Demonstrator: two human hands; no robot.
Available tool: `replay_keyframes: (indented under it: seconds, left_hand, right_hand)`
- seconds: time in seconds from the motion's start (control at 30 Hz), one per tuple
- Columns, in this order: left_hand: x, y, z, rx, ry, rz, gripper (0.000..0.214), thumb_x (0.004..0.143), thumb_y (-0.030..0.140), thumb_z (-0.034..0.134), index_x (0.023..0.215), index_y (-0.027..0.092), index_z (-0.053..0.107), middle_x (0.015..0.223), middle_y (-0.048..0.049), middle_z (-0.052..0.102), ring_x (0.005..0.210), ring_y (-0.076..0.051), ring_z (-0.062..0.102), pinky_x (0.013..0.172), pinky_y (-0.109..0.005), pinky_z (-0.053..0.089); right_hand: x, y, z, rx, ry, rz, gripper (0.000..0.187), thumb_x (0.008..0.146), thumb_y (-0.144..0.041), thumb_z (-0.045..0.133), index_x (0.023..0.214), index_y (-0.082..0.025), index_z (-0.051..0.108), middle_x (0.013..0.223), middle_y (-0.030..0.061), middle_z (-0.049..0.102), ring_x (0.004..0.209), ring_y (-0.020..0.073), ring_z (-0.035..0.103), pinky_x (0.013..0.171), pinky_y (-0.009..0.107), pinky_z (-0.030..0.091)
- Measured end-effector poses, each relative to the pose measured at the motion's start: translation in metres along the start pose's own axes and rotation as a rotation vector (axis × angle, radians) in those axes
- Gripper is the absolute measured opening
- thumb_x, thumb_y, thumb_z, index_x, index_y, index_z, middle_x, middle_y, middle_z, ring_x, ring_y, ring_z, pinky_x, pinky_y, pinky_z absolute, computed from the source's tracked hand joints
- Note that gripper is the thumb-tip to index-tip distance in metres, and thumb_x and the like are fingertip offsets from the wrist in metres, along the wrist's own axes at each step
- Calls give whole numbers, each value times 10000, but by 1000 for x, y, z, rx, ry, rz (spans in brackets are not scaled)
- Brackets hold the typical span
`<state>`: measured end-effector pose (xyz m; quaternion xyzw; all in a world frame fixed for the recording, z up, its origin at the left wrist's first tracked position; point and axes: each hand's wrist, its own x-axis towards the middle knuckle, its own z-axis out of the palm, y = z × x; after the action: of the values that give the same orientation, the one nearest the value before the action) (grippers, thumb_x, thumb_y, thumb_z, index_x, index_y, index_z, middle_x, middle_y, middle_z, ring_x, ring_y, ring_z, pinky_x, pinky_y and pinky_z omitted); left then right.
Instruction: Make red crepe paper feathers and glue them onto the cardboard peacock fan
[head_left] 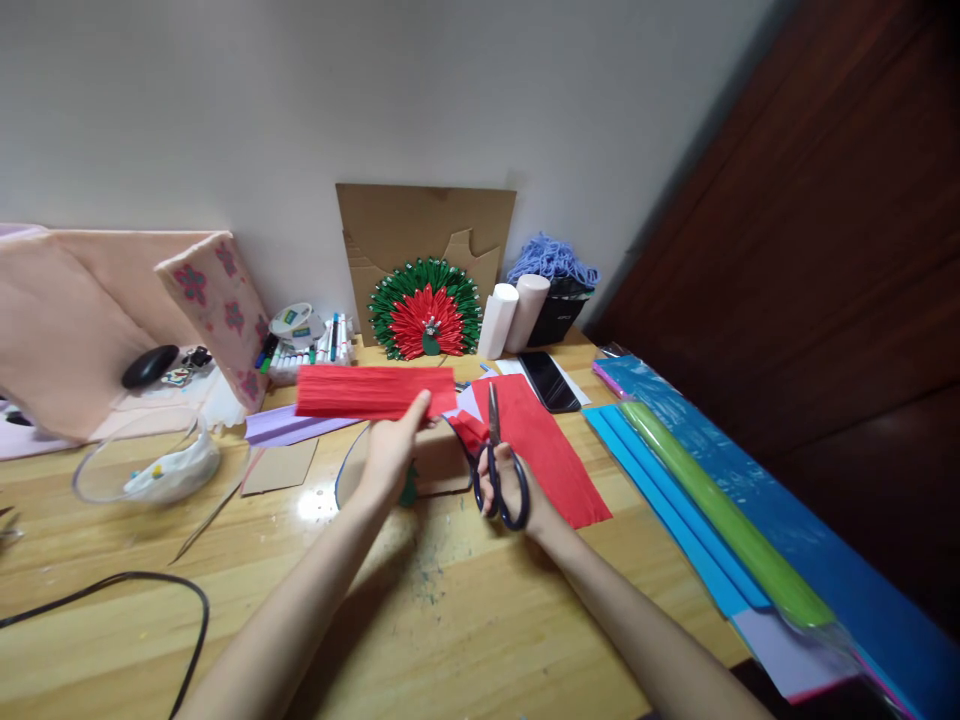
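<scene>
A strip of red crepe paper [360,392] is pinched in my left hand [394,440], held level above the table with my thumb on its right part. My right hand [514,485] grips dark-handled scissors [493,415], their blades pointing up and looking closed, apart from the strip. Beneath my right hand lies a larger red crepe sheet [544,440], and small red pieces [469,432] sit left of the scissors. Under my left hand is a cardboard piece with a curved edge [442,462], partly hidden, with a bit of green on it.
A red and green paper peacock [427,310] stands against cardboard [427,215] at the back. Markers [322,345] and a clear bowl [169,470] are at left. A phone [550,382], white rolls [514,315] and blue and green paper rolls [720,510] lie right. A black cable [150,577] crosses front left.
</scene>
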<state>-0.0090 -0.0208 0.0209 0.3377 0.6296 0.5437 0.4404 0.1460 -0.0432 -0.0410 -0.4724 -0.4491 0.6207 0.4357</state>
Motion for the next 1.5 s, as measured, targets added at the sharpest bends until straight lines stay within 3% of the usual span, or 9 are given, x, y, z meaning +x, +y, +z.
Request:
replay_keyframes:
  seconds: [0.07, 0.2, 0.3, 0.4, 0.53, 0.67, 0.9, 1.07, 1.5]
  left_hand:
    - [22, 12, -26, 6, 101, 22, 350, 585, 450, 717, 649, 108, 676, 693, -99, 703, 698, -212, 648, 745, -293, 484]
    - [70, 17, -90, -25, 100, -30, 389, 517, 411, 773, 700, 85, 663, 630, -74, 679, 575, -154, 610, 606, -242, 494]
    - [86, 10, -127, 108, -75, -199, 487, 575, 531, 702, 774, 87, 679, 704, -114, 706, 467, -102, 540, 451, -186, 421]
    - [82, 10, -141, 335, -321, -399, 706, 633, 733, 473, 675, 61, 688, 697, -184, 701, 389, -94, 481, 370, -181, 330]
    - [65, 19, -120, 418, -552, -345, 776, 671, 766, 355, 620, 64, 681, 674, -195, 693, 374, -98, 475, 383, -190, 326]
    - [45, 14, -69, 435, -651, -241, 641, 684, 691, 464, 670, 84, 671, 649, -142, 689, 471, -153, 587, 505, -254, 451]
    - [13, -30, 0, 242, -714, -177, 459, 721, 525, 575, 892, 99, 587, 700, -63, 638, 615, -144, 604, 583, -263, 475]
    - [1, -33, 9, 52, -826, -32, 489, 699, 437, 651, 1077, 138, 567, 874, -85, 651, 750, -158, 599, 636, -248, 467]
    - [-3, -13, 10, -26, -754, -12, 275, 654, 155, 611, 922, 95, 620, 770, -44, 645, 667, -136, 560, 628, -241, 428]
  right_hand:
    - [3, -11, -7, 82, -40, -23, 734, 501, -896, 327, 651, -190, 459, 361, -68, 427, 305, 94, 464, 347, 211, 418]
    - [12, -31, -28, 98, 67, -14, 709, 555, -886, 279, 630, -202, 446, 383, -56, 429, 325, 121, 483, 364, 252, 432]
    - [17, -37, -48, -129, 184, -27, 556, 661, -764, 408, 614, -210, 424, 374, -75, 378, 303, 103, 403, 346, 238, 370]
    - [20, -35, -65, -556, 308, -168, 427, 683, -603, 569, 609, -209, 422, 462, -49, 463, 402, 113, 444, 405, 229, 334]
    - [23, -20, -65, -923, 346, -218, 333, 681, -503, 614, 642, -214, 455, 610, -8, 574, 581, 167, 542, 513, 246, 354]
    - [31, -4, -43, -996, 279, -179, 185, 703, -355, 593, 693, -221, 466, 695, 14, 623, 653, 194, 583, 540, 253, 356]
    - [34, -4, -34, -586, 262, -302, 249, 692, -391, 640, 744, -203, 485, 731, 30, 611, 706, 198, 593, 647, 300, 441]
    - [25, -14, -34, -220, 161, -268, 395, 574, -426, 750, 691, -194, 452, 659, -12, 549, 547, 130, 536, 533, 260, 449]
    - [12, -22, -25, -128, 121, -125, 367, 604, -413, 736, 725, -183, 477, 568, -38, 552, 481, 99, 502, 496, 226, 397]
